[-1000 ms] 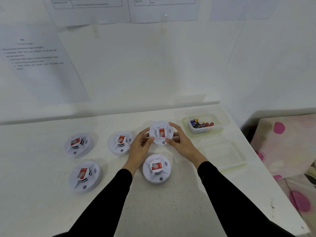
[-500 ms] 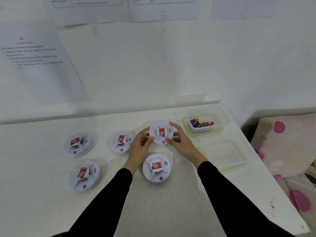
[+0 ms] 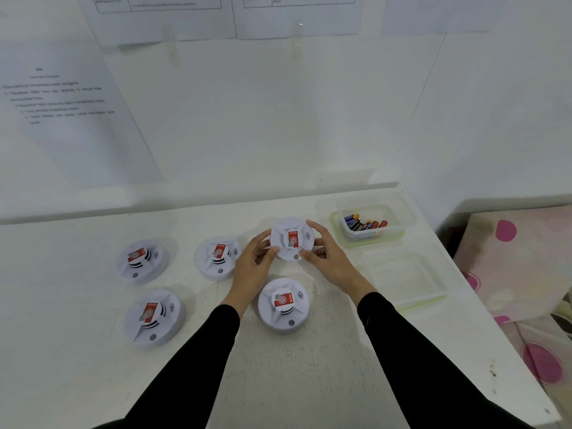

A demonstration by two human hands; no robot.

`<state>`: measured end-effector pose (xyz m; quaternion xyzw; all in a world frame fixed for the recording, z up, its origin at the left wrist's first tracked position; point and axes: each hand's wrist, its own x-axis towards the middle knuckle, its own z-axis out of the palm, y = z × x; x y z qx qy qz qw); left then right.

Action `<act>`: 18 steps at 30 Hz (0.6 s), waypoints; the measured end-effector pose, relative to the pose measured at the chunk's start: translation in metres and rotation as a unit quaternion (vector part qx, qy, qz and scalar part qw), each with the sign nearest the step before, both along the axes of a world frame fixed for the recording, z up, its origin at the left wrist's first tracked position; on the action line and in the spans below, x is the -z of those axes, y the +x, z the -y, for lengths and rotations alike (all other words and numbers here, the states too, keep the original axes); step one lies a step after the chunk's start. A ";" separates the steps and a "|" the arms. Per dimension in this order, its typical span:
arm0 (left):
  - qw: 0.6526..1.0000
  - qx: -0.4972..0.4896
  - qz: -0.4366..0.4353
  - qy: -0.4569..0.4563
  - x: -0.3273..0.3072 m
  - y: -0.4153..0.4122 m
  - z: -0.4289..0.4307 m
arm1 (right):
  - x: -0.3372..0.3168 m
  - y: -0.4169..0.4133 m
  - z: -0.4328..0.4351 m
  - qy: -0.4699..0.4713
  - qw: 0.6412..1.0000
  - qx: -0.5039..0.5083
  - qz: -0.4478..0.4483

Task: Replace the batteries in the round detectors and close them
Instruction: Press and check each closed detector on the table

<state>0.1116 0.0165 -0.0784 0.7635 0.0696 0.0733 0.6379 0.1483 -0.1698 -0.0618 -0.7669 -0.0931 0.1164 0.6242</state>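
Several round white detectors with red labels lie on the white table [image 3: 278, 382]. I hold one detector [image 3: 292, 238] at the back centre between both hands. My left hand [image 3: 254, 267] grips its left rim with curled fingers and thumb. Its right rim is gripped by my right hand [image 3: 328, 258]. Another detector [image 3: 283, 305] lies just in front of my hands. One more detector [image 3: 218, 257] sits to the left of my left hand. Two detectors [image 3: 142, 261] [image 3: 153, 318] lie further left.
A clear tub [image 3: 399, 226] holding several batteries [image 3: 365, 225] stands at the back right. An empty clear tub [image 3: 405, 281] sits in front of it. The table's right edge drops to a pink spotted fabric [image 3: 520, 267]. Papers [image 3: 62, 103] hang on the wall.
The held detector has shifted slightly away from me between my hands. The other detectors have stayed put.
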 end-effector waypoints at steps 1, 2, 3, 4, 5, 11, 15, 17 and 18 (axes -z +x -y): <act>1.000 0.000 0.000 -0.001 0.000 0.000 0.000 | 0.000 0.000 0.000 -0.001 1.000 0.000 0.000; 1.000 0.000 0.001 -0.001 0.000 0.000 0.000 | 0.001 0.000 0.000 -0.002 1.000 0.000 0.000; 1.000 0.000 0.001 -0.001 0.000 0.000 0.000 | 0.001 0.000 0.000 -0.002 1.000 0.001 0.000; 1.000 0.000 0.001 -0.001 0.001 0.000 0.000 | 0.002 0.000 0.000 -0.003 1.000 0.001 0.000; 1.000 0.000 0.002 -0.002 0.000 0.000 -0.001 | 0.002 0.001 0.000 -0.003 1.000 0.002 0.000; 1.000 0.001 0.007 -0.001 0.001 -0.001 0.000 | 0.003 0.001 0.000 -0.008 1.000 0.003 0.002; 1.000 0.001 0.008 0.003 0.001 0.000 -0.001 | 0.002 0.000 0.001 -0.011 1.000 0.004 0.004; 1.000 0.000 0.006 0.001 0.001 0.001 0.000 | 0.001 0.000 0.000 -0.009 1.000 0.004 0.003; 1.000 -0.001 0.005 0.000 0.001 0.001 0.000 | 0.002 0.000 0.000 -0.009 1.000 0.004 0.003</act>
